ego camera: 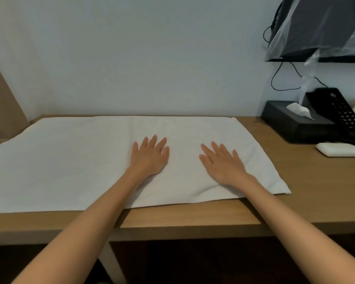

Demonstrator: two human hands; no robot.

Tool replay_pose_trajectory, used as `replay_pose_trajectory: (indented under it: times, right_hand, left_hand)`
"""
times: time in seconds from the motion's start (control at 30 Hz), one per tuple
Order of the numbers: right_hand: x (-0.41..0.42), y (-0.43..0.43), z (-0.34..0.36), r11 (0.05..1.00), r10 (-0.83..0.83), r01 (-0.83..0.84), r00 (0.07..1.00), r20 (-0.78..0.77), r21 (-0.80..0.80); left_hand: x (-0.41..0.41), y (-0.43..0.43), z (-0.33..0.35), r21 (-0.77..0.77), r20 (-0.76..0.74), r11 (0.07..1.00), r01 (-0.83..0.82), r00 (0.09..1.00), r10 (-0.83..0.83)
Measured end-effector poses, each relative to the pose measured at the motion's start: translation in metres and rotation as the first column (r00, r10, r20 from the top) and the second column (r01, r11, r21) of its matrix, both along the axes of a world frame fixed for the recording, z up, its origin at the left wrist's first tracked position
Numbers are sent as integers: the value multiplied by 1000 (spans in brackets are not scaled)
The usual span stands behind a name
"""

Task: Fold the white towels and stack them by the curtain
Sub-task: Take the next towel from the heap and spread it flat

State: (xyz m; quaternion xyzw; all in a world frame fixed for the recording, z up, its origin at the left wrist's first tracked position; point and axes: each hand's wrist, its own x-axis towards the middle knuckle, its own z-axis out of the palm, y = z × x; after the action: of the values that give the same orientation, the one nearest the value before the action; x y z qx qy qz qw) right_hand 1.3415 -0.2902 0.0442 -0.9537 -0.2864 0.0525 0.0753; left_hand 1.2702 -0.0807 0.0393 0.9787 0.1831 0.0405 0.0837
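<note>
A large white towel (74,158) lies spread flat across the wooden desk (307,181), reaching from the left edge of view to right of centre. My left hand (150,155) rests palm down on the towel near its middle, fingers straight and slightly spread. My right hand (221,160) lies flat on the towel a little to the right, fingers also straight. Neither hand holds anything. A brown curtain (2,103) shows at the far left.
A black tissue box (295,121) and a black telephone (344,111) stand at the back right of the desk. A small folded white cloth (340,149) lies in front of them. A plastic-covered screen (320,27) hangs on the wall above, with cables dangling.
</note>
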Motion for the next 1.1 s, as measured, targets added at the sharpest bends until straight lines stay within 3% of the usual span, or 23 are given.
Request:
replay_pose_trajectory:
  times: [0.17,0.37,0.53,0.67,0.87,1.1]
  right_hand:
    - [-1,-48,-3,975,-137,126,990,46,184]
    - [-7,-75,-4,976,-175,167,984,45,138]
    - [-7,-84,-3,981,-194,195,979,64,3]
    - [-6,-74,5,973,-226,227,974,31,-44]
    - [22,-19,29,991,-121,119,992,35,67]
    - [79,46,15,996,-81,82,996,-22,46]
  left_hand:
    - [-1,0,0,3,-4,1000,9,1000,-9]
    - [-7,-1,4,7,-2,1000,22,1000,-22]
    - [-10,-4,7,4,-20,1000,24,1000,-24]
    - [-9,-5,10,-20,-60,999,38,997,-39]
    - [17,-1,26,-44,-5,996,74,997,-74]
    - [66,24,32,-60,-26,998,37,999,-39]
